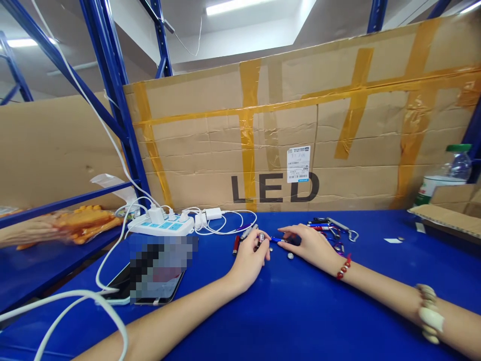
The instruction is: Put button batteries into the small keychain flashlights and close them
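Blue tabletop [240, 321] is stretching beneath both forearms, and a taped cardboard panel [210, 150] printed "LED" is standing behind it. Near the middle of the tabletop, the left hand [251, 258] is gripping a small dark cylinder [261, 239] between bent fingers and thumb. Its long axis is running steeply up the view, the upper end leaning slightly right. The right hand [308, 245] is curving its thumb and forefinger about the right end of a slim blue piece [277, 239]; I cannot tell whether they are pinching it. That piece is lying nearly level across the view, its left end pointing toward the left hand. One silvery disc [290, 255] is resting just below the right thumb. Beyond the left hand's knuckles, a red cylinder [236, 244] is slanting, while metal clips and coloured tubes [323, 228] are lying behind the right hand.
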`<state>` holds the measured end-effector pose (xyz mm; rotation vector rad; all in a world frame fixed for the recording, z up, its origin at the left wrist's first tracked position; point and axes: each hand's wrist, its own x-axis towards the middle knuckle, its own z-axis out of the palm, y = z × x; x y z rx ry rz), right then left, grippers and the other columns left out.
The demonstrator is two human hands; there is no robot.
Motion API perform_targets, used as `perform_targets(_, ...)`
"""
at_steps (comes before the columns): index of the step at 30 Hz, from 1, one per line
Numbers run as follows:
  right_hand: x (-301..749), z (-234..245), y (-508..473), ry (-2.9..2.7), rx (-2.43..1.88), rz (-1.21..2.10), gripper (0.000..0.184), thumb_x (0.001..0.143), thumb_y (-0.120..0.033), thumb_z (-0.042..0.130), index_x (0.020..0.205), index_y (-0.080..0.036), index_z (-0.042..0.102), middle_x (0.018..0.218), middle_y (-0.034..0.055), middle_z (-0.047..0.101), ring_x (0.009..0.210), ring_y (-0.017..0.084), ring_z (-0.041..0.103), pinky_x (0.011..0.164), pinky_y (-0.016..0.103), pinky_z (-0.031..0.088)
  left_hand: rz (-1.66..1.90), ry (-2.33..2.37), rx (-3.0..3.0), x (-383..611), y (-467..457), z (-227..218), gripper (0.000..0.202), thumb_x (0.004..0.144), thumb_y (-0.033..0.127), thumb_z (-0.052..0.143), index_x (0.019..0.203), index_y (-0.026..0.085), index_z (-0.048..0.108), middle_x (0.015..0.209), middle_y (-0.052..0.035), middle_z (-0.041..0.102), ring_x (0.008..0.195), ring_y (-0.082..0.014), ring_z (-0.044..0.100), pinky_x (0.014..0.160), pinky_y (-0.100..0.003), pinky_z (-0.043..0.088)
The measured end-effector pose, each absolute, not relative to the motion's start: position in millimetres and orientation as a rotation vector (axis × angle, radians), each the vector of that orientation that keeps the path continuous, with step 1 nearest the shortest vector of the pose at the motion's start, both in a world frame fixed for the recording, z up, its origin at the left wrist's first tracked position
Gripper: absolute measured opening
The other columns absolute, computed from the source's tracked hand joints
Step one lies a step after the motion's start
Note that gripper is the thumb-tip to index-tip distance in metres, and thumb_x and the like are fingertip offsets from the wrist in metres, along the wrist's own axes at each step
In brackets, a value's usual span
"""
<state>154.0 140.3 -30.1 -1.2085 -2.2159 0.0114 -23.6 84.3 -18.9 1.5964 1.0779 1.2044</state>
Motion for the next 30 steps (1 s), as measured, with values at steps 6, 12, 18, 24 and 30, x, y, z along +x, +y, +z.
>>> perform_targets(6,155.1,-33.7,145.8,-2.239,-1.107,0.127,0.025,0.078,-0.035,0.060,0.094,-0.017,0.065,0.079,0.0038,0.065,0.069,0.016,0.060,0.064,0.029,0.048,1.192,1.091,1.598,-23.4,82.7,-19.2,0.012,0.083,0.024,0.040,0.087,0.015,0.047,0.055,0.0042,0.047,0.047,-0.0060,0.041,0.049,-0.018,0.033)
perform_targets(12,153.9,-34.7,146.2,-2.236,-1.029,0.254,0.022,0.077,-0.028,0.060,0.096,-0.016,0.064,0.083,0.0038,0.068,0.073,0.016,0.063,0.063,0.026,0.050,1.194,1.093,1.615,-24.6,82.6,-21.4,0.012,0.082,0.026,0.041,0.086,0.016,0.047,0.055,0.0041,0.047,0.047,-0.0062,0.041,0.049,-0.018,0.033)
perform_targets(18,154.4,-33.1,143.4,-2.274,-1.025,0.157,0.018,0.081,-0.027,0.056,0.093,-0.018,0.064,0.085,0.0035,0.067,0.076,0.017,0.062,0.067,0.029,0.049,1.194,1.099,1.633,-25.3,82.2,-20.1,0.013,0.082,0.027,0.042,0.085,0.016,0.048,0.056,0.0039,0.047,0.049,-0.0071,0.043,0.050,-0.018,0.034)
perform_targets(24,156.9,-28.5,138.9,-2.272,-1.175,-0.091,0.020,0.079,-0.040,0.057,0.078,-0.023,0.067,0.077,0.0016,0.066,0.076,0.020,0.058,0.065,0.032,0.045,1.200,1.109,1.660,-25.5,80.7,-19.7,0.013,0.082,0.027,0.042,0.086,0.017,0.047,0.056,0.0038,0.047,0.050,-0.0074,0.043,0.050,-0.018,0.034)
perform_targets(30,157.2,-26.8,137.5,-2.332,-1.195,-0.123,0.020,0.083,-0.038,0.053,0.080,-0.026,0.069,0.080,0.0015,0.064,0.075,0.018,0.057,0.063,0.029,0.041,1.197,1.108,1.681,-26.4,82.0,-20.5,0.012,0.083,0.027,0.041,0.086,0.017,0.047,0.057,0.0038,0.048,0.050,-0.0072,0.043,0.051,-0.019,0.035)
